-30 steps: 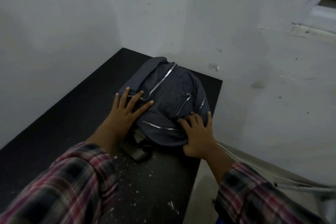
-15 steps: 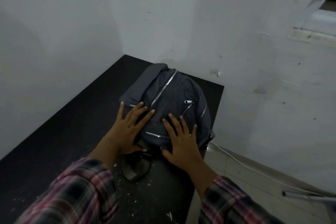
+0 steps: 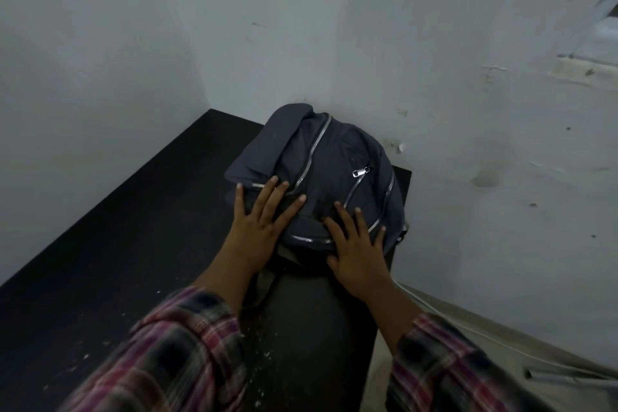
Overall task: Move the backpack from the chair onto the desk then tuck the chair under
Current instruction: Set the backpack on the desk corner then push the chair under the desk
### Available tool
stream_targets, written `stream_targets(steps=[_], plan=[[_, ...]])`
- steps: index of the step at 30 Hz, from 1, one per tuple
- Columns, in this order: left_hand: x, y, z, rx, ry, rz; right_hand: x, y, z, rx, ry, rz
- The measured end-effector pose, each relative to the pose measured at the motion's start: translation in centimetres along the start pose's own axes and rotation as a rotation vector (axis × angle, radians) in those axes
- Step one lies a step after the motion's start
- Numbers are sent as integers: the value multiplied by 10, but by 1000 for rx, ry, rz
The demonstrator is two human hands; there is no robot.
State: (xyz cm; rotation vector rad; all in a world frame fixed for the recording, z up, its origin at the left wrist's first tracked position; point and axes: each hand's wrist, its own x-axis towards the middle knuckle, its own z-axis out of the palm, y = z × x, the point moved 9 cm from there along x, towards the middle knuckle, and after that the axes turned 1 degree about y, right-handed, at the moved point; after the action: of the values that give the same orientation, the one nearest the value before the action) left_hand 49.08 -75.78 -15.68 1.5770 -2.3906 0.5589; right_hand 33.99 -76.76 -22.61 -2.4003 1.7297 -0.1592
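The backpack [image 3: 321, 177] sits on the black desk [image 3: 110, 244], at its far right end and pushed up close to the corner where the two pale walls meet.

Starting at the left, the desk top runs away from you towards that corner, dark and bare along its left stretch, with pale specks and crumbs scattered over the near part in front of you. Your left sleeve [image 3: 167, 354], a red and dark plaid, comes in from the lower left. Your left hand [image 3: 257, 221] lies flat on the near left part of the backpack, fingers spread and unclenched, pressing on the grey fabric rather than gripping it; the fingertips reach a silver zip line that runs up the bag.

The backpack itself is dark grey, lying with its zipped front facing up. A folded flap [image 3: 267, 147] rests along its upper left. A zip pull [image 3: 359, 172] shows towards the right. A dark strap [image 3: 264, 281] trails from under the bag's near edge onto the desk, between your two wrists.

Your right hand [image 3: 359, 251] rests palm down on the near right part of the bag, fingers splayed and loose, across the lower zip; it grasps nothing. Your right sleeve [image 3: 444, 365] is the same plaid.

Right of the desk's edge you see light floor [image 3: 468, 321], a thin white cable [image 3: 431, 308] along it, and a metal bar [image 3: 565, 375] near the lower right corner.
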Motion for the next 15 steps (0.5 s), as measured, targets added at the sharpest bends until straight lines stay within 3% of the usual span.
stream_targets(steps=[12, 15], plan=[[26, -19, 32, -10, -167, -30, 33, 5, -2, 71, -46, 36], [19, -20, 23, -37, -226, -31, 20, -10, -21, 2, 41, 37]])
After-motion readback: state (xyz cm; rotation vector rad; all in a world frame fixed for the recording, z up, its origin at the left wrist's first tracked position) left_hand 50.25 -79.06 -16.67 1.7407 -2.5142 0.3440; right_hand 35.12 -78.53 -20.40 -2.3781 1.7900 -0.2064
